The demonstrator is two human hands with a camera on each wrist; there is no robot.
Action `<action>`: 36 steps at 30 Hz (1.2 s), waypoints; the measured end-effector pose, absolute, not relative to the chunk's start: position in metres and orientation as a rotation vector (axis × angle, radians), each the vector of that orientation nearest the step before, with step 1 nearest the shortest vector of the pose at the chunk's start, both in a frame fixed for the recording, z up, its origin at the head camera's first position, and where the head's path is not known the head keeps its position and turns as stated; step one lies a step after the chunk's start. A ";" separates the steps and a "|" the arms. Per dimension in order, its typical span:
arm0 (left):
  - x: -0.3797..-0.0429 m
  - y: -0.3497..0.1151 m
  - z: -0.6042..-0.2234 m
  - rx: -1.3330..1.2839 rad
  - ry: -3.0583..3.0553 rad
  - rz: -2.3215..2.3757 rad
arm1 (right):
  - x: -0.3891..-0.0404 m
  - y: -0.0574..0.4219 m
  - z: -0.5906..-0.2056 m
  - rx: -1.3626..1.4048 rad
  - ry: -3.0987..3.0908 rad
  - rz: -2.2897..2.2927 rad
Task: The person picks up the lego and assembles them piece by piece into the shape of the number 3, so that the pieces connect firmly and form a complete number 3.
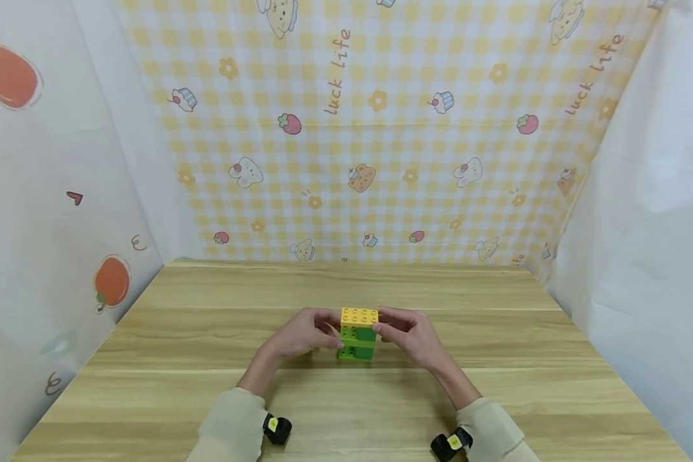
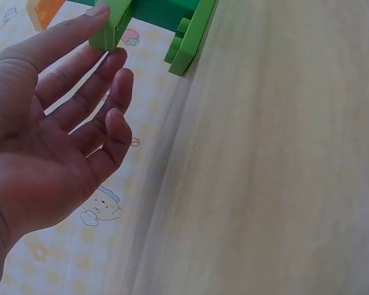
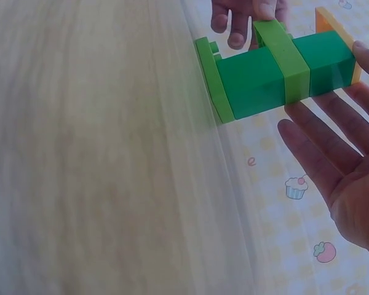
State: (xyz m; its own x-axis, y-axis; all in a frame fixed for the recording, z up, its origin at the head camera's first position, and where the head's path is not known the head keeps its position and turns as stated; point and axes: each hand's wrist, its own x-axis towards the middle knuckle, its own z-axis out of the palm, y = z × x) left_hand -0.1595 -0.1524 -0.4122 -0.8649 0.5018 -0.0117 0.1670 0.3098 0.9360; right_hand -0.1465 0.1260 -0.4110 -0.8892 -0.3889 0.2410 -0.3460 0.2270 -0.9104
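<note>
A small tower of toy building bricks stands upright on the wooden table. On top lies a yellow brick (image 1: pixel 360 316) with studs. Below it come a dark green block (image 3: pixel 329 60), a light green middle brick (image 3: pixel 287 61), another dark green block (image 3: pixel 252 83) and a light green base plate (image 3: pixel 215 83). From the left, my left hand (image 1: pixel 300 332) pinches the end of the middle brick between thumb and fingers. At the right side, my right hand (image 1: pixel 412 335) grips the yellow brick, thumb at its front edge, other fingers behind the tower.
The wooden table (image 1: pixel 358 410) spreads around the tower. A yellow checked cloth (image 1: pixel 375 147) hangs behind it, with white cloth walls at the left (image 1: pixel 110 212) and right (image 1: pixel 635 218). Both wrists wear small black cameras.
</note>
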 end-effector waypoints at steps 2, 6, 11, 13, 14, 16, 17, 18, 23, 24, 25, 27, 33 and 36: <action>-0.159 -0.151 -0.412 0.593 2.295 1.575 | -0.146 0.127 -0.411 -0.734 2.437 -1.791; -0.159 -0.150 -0.412 0.572 2.334 1.565 | -0.146 0.127 -0.412 -0.742 2.440 -1.789; -0.158 -0.152 -0.413 0.572 2.363 1.559 | -0.147 0.125 -0.411 -0.746 2.433 -1.782; -0.157 -0.152 -0.413 0.577 2.366 1.562 | -0.147 0.125 -0.411 -0.733 2.417 -1.782; -0.157 -0.152 -0.413 0.580 2.366 1.564 | -0.147 0.126 -0.411 -0.722 2.412 -1.779; -0.157 -0.152 -0.413 0.580 2.368 1.563 | -0.148 0.127 -0.411 -0.693 2.400 -1.765; -0.157 -0.151 -0.413 0.579 2.372 1.557 | -0.149 0.128 -0.411 -0.678 2.394 -1.752; -0.157 -0.151 -0.413 0.578 2.375 1.554 | -0.150 0.129 -0.411 -0.659 2.385 -1.739; -0.158 -0.150 -0.413 0.577 2.379 1.549 | -0.154 0.133 -0.413 -0.676 2.380 -1.658; -0.158 -0.150 -0.412 0.575 2.377 1.553 | -0.155 0.133 -0.414 -0.690 2.383 -1.640; -0.158 -0.150 -0.412 0.572 2.376 1.555 | -0.155 0.134 -0.414 -0.699 2.387 -1.621; -0.158 -0.150 -0.411 0.569 2.378 1.557 | -0.156 0.134 -0.416 -0.714 2.391 -1.593; -0.158 -0.149 -0.410 0.554 2.376 1.570 | -0.157 0.132 -0.418 -0.731 2.396 -1.585; -0.158 -0.149 -0.410 0.535 2.360 1.581 | -0.157 0.131 -0.420 -0.723 2.397 -1.602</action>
State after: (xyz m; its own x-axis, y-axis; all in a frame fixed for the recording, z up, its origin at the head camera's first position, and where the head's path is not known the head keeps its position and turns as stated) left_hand -0.1580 -0.1487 -0.4099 -0.9011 0.4336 -0.0034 0.1618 0.3436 0.9251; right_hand -0.1573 0.1315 -0.4197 -0.8682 -0.4804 0.1242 -0.2986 0.3058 -0.9041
